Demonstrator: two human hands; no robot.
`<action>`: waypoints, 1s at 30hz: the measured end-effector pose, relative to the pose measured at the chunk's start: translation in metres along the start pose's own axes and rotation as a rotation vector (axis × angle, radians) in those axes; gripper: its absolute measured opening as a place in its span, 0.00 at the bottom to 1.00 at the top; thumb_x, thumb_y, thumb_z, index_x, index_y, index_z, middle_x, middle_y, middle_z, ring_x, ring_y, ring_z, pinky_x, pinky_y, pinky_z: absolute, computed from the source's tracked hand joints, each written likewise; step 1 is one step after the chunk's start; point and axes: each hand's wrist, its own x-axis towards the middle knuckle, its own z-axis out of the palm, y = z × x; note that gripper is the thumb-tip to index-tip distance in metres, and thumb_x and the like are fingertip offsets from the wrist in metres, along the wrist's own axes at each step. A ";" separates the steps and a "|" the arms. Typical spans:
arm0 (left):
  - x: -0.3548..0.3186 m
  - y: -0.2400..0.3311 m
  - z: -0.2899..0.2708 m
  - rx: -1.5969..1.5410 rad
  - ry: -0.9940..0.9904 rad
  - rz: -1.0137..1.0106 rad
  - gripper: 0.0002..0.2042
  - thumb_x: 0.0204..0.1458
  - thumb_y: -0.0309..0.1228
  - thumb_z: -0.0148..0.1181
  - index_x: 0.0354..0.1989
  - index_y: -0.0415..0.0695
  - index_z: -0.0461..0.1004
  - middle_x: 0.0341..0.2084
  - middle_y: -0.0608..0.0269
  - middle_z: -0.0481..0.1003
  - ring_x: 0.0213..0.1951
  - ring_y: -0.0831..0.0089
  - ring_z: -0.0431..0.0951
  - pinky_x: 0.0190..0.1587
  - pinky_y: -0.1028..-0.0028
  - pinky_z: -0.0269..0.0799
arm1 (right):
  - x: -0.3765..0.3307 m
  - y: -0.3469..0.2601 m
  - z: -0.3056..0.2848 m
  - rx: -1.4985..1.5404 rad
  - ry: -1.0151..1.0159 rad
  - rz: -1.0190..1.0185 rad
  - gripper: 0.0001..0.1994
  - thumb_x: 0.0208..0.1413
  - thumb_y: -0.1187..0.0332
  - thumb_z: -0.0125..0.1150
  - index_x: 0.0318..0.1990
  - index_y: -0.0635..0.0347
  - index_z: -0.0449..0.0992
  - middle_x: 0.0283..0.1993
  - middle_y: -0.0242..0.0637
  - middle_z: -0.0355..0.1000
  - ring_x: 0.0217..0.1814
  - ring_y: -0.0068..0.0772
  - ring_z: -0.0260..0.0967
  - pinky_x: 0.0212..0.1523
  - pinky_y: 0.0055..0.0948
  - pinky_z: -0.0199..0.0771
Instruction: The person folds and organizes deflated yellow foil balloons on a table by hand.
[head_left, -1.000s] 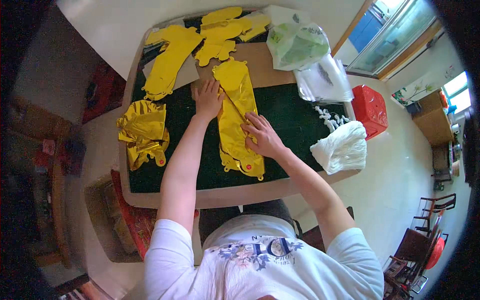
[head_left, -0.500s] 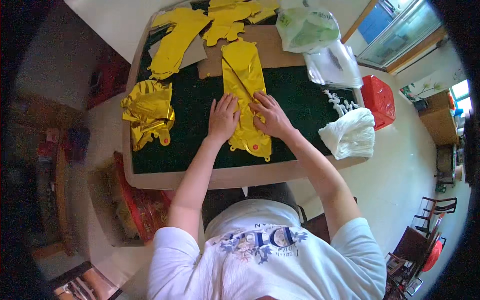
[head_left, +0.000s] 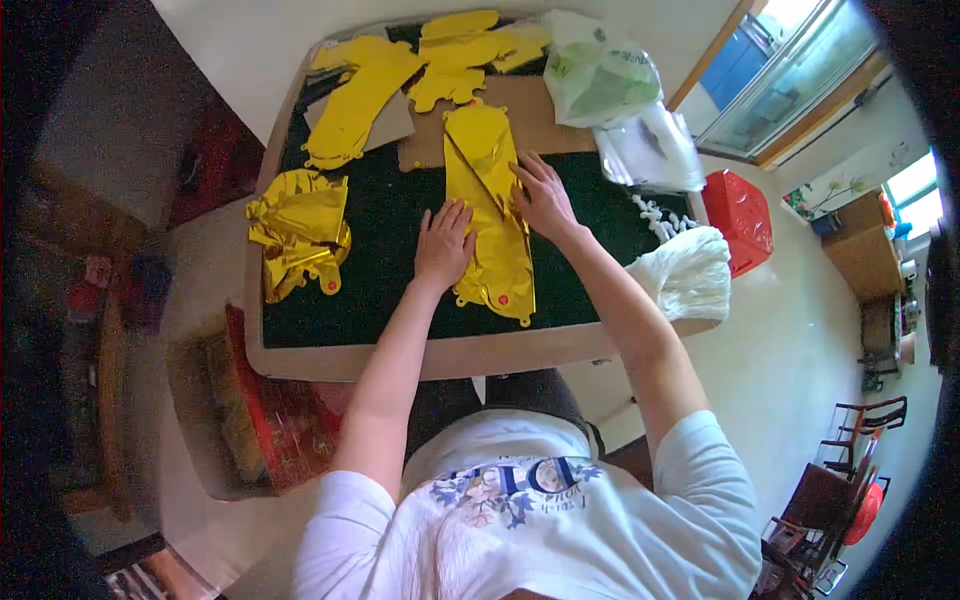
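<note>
A flat, uninflated gold foil balloon [head_left: 487, 225] lies lengthwise on the dark green table top [head_left: 385, 250], in front of me. It is folded along its length, with a slanting fold line across its upper half and a small red dot near its lower end. My left hand [head_left: 444, 245] rests flat on the balloon's left edge, fingers stretched out and pointing away from me. Farther up, my right hand [head_left: 545, 198] lies at the right edge, fingers extended with their tips on the foil. Neither hand grips anything.
Crumpled gold foil [head_left: 300, 235] sits at the left. Farther back are more flat gold foil pieces [head_left: 365, 85] and brown cardboard [head_left: 535, 115]. Clear plastic bags [head_left: 650, 150], a white string bundle [head_left: 685, 275] and a red plastic stool [head_left: 737, 222] are on the right.
My right hand has slid away from me and slightly outward, up the balloon's right edge. My left hand stays at the left edge. The whole view has shifted slightly.
</note>
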 end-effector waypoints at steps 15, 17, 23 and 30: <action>0.002 0.000 0.006 -0.010 -0.016 -0.017 0.22 0.56 0.39 0.45 0.59 0.45 0.61 0.62 0.60 0.58 0.65 0.66 0.53 0.65 0.56 0.42 | 0.034 0.033 0.041 -0.402 -0.268 0.177 0.21 0.58 0.61 0.44 0.58 0.56 0.62 0.63 0.41 0.58 0.68 0.43 0.49 0.63 0.48 0.51; 0.004 0.000 0.006 -0.002 -0.020 -0.011 0.22 0.57 0.40 0.45 0.59 0.44 0.61 0.62 0.60 0.58 0.64 0.66 0.53 0.65 0.56 0.42 | 0.036 0.037 0.043 -0.407 -0.222 0.174 0.21 0.58 0.61 0.45 0.58 0.56 0.62 0.63 0.42 0.58 0.67 0.44 0.50 0.63 0.48 0.51; 0.005 0.004 0.009 -0.024 -0.005 0.015 0.23 0.57 0.41 0.45 0.59 0.44 0.62 0.61 0.58 0.59 0.64 0.64 0.53 0.65 0.55 0.41 | 0.056 0.055 0.038 -0.462 -0.199 0.269 0.20 0.58 0.60 0.44 0.57 0.50 0.65 0.64 0.43 0.55 0.67 0.47 0.49 0.64 0.49 0.48; 0.000 0.001 0.002 -0.011 0.000 0.022 0.24 0.57 0.43 0.45 0.59 0.45 0.61 0.62 0.57 0.57 0.65 0.63 0.52 0.65 0.54 0.41 | 0.059 0.049 0.044 -0.498 -0.342 0.318 0.22 0.58 0.58 0.43 0.59 0.50 0.63 0.65 0.41 0.55 0.70 0.44 0.45 0.66 0.50 0.46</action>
